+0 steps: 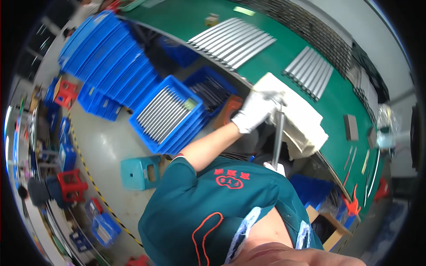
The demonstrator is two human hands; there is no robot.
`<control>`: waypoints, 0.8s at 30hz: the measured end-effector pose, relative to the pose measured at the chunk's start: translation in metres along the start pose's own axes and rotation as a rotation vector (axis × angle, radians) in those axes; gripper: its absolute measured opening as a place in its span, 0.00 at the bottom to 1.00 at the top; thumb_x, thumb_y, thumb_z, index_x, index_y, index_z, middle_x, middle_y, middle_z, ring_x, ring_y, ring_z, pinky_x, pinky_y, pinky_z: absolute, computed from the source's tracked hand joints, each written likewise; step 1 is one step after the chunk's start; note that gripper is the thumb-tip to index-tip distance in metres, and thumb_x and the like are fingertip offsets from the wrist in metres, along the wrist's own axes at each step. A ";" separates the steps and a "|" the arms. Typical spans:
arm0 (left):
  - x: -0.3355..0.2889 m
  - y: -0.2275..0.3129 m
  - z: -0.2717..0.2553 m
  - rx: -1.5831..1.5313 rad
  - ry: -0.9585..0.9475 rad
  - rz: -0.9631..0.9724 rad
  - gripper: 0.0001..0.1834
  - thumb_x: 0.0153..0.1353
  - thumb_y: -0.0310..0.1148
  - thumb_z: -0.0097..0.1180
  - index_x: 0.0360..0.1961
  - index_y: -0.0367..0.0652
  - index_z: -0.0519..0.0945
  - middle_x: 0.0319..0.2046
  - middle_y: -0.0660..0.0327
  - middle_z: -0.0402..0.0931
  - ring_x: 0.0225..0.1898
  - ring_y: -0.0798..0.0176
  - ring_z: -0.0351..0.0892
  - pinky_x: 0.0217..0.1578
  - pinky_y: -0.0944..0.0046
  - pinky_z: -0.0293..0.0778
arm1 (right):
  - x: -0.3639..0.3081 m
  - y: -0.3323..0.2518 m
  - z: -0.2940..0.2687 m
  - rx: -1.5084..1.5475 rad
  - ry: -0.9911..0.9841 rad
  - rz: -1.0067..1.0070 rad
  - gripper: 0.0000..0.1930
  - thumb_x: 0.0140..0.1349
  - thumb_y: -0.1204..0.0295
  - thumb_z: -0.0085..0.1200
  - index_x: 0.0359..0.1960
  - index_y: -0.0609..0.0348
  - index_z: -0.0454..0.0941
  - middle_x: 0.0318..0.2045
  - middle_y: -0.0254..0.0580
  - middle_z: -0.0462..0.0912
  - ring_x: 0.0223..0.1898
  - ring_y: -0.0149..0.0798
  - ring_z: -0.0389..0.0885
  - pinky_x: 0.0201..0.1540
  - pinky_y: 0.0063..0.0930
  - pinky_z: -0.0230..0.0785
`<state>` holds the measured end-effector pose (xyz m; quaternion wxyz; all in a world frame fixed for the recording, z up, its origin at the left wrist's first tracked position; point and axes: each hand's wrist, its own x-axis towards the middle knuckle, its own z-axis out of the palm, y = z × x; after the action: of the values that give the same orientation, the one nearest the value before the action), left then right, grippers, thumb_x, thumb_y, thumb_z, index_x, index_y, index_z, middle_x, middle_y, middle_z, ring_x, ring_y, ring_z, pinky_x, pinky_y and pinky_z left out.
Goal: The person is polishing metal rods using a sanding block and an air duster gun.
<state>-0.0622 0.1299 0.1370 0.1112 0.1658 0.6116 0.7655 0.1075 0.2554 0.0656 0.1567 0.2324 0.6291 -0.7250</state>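
Observation:
A silvery metal tube [278,139] stands tilted in front of my chest, beside the edge of the green table. My left hand [259,108], in a white glove, has its fingers curled at the tube's upper end, over a cream cloth [297,117] draped across the table edge. At the lower end is my right hand [276,168], also gloved in white; it appears closed round the tube, though my shirt hides most of it. Two flat rows of similar tubes lie on the table, a wider left row [233,42] and a smaller right row [309,72].
A blue crate [153,139] of tubes tops a pile at my left, near tall stacked blue bins [104,57]. A teal stool [135,174] stands on the floor. Right along the green table [262,66] lie a grey block [351,127], thin rods and an orange-red tool [352,204].

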 end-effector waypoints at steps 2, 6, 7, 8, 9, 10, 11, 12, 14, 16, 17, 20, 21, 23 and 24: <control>0.008 0.012 -0.008 0.046 0.106 -0.077 0.15 0.62 0.40 0.46 0.35 0.38 0.79 0.18 0.64 0.75 0.12 0.77 0.65 0.16 0.76 0.62 | -0.001 0.003 0.001 0.000 0.109 0.030 0.11 0.55 0.67 0.54 0.19 0.56 0.71 0.12 0.24 0.65 0.17 0.20 0.63 0.19 0.20 0.54; 0.010 0.004 0.012 -0.105 -0.121 -0.241 0.20 0.63 0.43 0.44 0.38 0.35 0.77 0.08 0.67 0.66 0.08 0.75 0.63 0.12 0.76 0.58 | -0.005 -0.001 0.002 0.075 0.513 0.018 0.11 0.55 0.66 0.55 0.19 0.56 0.71 0.13 0.24 0.65 0.17 0.19 0.63 0.19 0.20 0.53; 0.001 0.002 0.022 0.024 -0.219 -0.338 0.19 0.62 0.44 0.45 0.39 0.36 0.77 0.08 0.66 0.67 0.09 0.75 0.64 0.12 0.76 0.60 | 0.002 0.003 -0.012 0.052 0.254 0.050 0.11 0.55 0.65 0.55 0.19 0.56 0.71 0.13 0.24 0.65 0.17 0.19 0.62 0.19 0.20 0.53; -0.003 0.002 0.030 0.154 -0.319 -0.427 0.19 0.61 0.44 0.46 0.39 0.37 0.77 0.09 0.66 0.69 0.09 0.75 0.66 0.13 0.77 0.61 | 0.005 0.005 -0.022 0.030 -0.005 0.076 0.11 0.55 0.65 0.55 0.19 0.56 0.72 0.13 0.24 0.66 0.17 0.19 0.62 0.19 0.20 0.52; -0.003 0.006 0.036 0.204 -0.397 -0.494 0.19 0.59 0.43 0.50 0.41 0.37 0.76 0.12 0.66 0.70 0.10 0.75 0.67 0.14 0.77 0.63 | 0.004 0.005 -0.018 0.041 0.024 0.062 0.12 0.55 0.64 0.54 0.19 0.57 0.72 0.13 0.24 0.66 0.17 0.20 0.61 0.19 0.20 0.51; -0.004 -0.006 0.040 0.088 -0.359 -0.471 0.18 0.58 0.41 0.53 0.41 0.37 0.76 0.14 0.68 0.70 0.10 0.77 0.66 0.14 0.77 0.63 | 0.004 0.005 -0.018 0.048 0.039 0.065 0.12 0.55 0.64 0.54 0.19 0.57 0.72 0.13 0.24 0.66 0.17 0.20 0.61 0.19 0.20 0.51; -0.001 -0.007 0.044 0.074 -0.375 -0.475 0.18 0.58 0.40 0.53 0.42 0.36 0.76 0.14 0.68 0.70 0.10 0.77 0.65 0.14 0.77 0.63 | 0.006 0.004 -0.020 0.023 0.023 0.062 0.12 0.56 0.64 0.54 0.19 0.57 0.72 0.13 0.24 0.66 0.17 0.20 0.61 0.19 0.20 0.51; 0.002 -0.006 0.045 0.062 -0.388 -0.480 0.18 0.57 0.39 0.53 0.43 0.36 0.75 0.14 0.69 0.70 0.10 0.78 0.65 0.13 0.78 0.62 | 0.008 0.003 -0.021 -0.001 0.003 0.060 0.12 0.56 0.64 0.54 0.19 0.57 0.72 0.13 0.24 0.66 0.17 0.20 0.61 0.19 0.20 0.52; 0.009 -0.015 0.048 0.024 -0.410 -0.465 0.19 0.58 0.39 0.53 0.45 0.35 0.73 0.15 0.68 0.70 0.10 0.77 0.66 0.12 0.78 0.62 | 0.010 0.005 -0.022 -0.024 0.040 0.065 0.15 0.58 0.64 0.51 0.17 0.57 0.70 0.13 0.26 0.67 0.17 0.21 0.61 0.19 0.21 0.52; 0.018 -0.025 0.048 -0.007 -0.427 -0.448 0.20 0.58 0.39 0.52 0.47 0.34 0.72 0.15 0.67 0.70 0.10 0.77 0.66 0.12 0.78 0.62 | 0.020 0.020 -0.027 0.143 -0.078 -0.009 0.16 0.60 0.60 0.49 0.20 0.57 0.68 0.12 0.26 0.64 0.15 0.22 0.58 0.19 0.20 0.51; 0.022 -0.031 0.047 0.016 -0.418 -0.458 0.20 0.59 0.39 0.51 0.46 0.35 0.72 0.15 0.67 0.70 0.11 0.76 0.68 0.11 0.78 0.63 | 0.024 0.026 -0.029 0.147 -0.075 -0.007 0.16 0.60 0.60 0.49 0.20 0.57 0.68 0.12 0.26 0.64 0.15 0.22 0.58 0.19 0.20 0.51; 0.028 -0.037 0.046 0.046 -0.435 -0.474 0.20 0.59 0.41 0.49 0.46 0.36 0.70 0.15 0.67 0.71 0.11 0.75 0.69 0.10 0.78 0.63 | 0.033 0.039 -0.034 0.600 -0.380 -0.039 0.17 0.60 0.55 0.48 0.26 0.56 0.67 0.13 0.27 0.61 0.14 0.23 0.56 0.18 0.19 0.51; 0.028 -0.037 0.046 0.059 -0.428 -0.480 0.20 0.59 0.41 0.49 0.46 0.36 0.70 0.14 0.67 0.70 0.11 0.75 0.69 0.10 0.78 0.63 | 0.034 0.040 -0.033 0.738 -0.496 -0.028 0.17 0.59 0.53 0.47 0.29 0.56 0.67 0.13 0.27 0.60 0.14 0.23 0.56 0.18 0.19 0.51; 0.027 -0.035 0.047 0.071 -0.422 -0.491 0.20 0.59 0.41 0.50 0.46 0.36 0.70 0.14 0.67 0.70 0.11 0.76 0.69 0.10 0.78 0.63 | 0.031 0.038 -0.032 0.880 -0.609 -0.014 0.18 0.58 0.52 0.47 0.32 0.55 0.67 0.13 0.27 0.59 0.14 0.23 0.55 0.18 0.18 0.50; 0.027 -0.034 0.048 0.058 -0.414 -0.497 0.20 0.59 0.40 0.50 0.45 0.37 0.71 0.14 0.67 0.70 0.11 0.76 0.69 0.10 0.78 0.63 | 0.026 0.029 -0.030 0.932 -0.583 0.004 0.19 0.58 0.51 0.48 0.33 0.55 0.67 0.14 0.28 0.60 0.16 0.24 0.57 0.19 0.18 0.52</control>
<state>-0.0692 0.1908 0.1167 0.4119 0.1667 0.6195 0.6471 0.1043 0.2816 0.0245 0.2063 0.0678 0.1714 -0.9610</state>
